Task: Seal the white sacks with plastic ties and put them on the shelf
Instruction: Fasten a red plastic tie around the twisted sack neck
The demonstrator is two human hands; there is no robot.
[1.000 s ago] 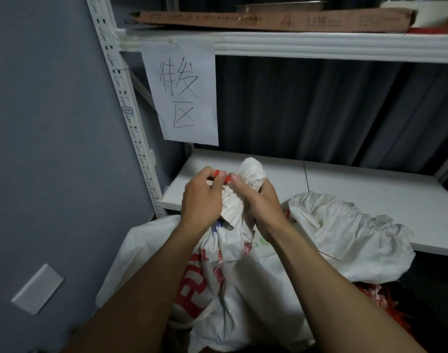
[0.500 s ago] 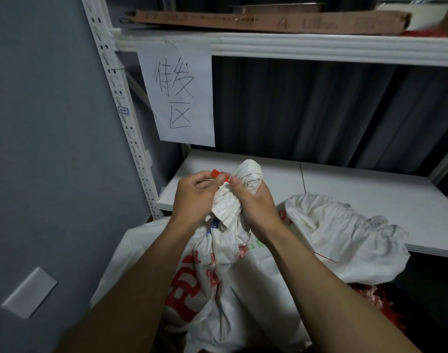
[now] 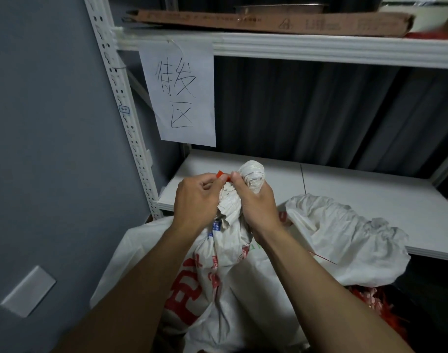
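Note:
A white woven sack (image 3: 233, 284) with red print stands in front of me, its neck bunched into a twisted top (image 3: 252, 174). My right hand (image 3: 256, 202) grips that neck just below the top. A red plastic tie (image 3: 222, 175) shows at the neck, and my left hand (image 3: 196, 200) pinches it beside my right fingertips. A second white sack (image 3: 345, 240) lies open and crumpled to the right, leaning on the shelf edge. The white shelf board (image 3: 358, 197) lies behind both sacks.
A paper sign (image 3: 181, 95) with handwriting hangs from the upper shelf (image 3: 319, 47), which carries a flat cardboard box (image 3: 268, 20). The perforated shelf post (image 3: 127, 118) stands at left against a grey wall. A heap of red ties (image 3: 370, 299) lies at lower right.
My hands have stayed at the sack's neck while the fingers shifted a little on the red tie. The view has tilted slightly.

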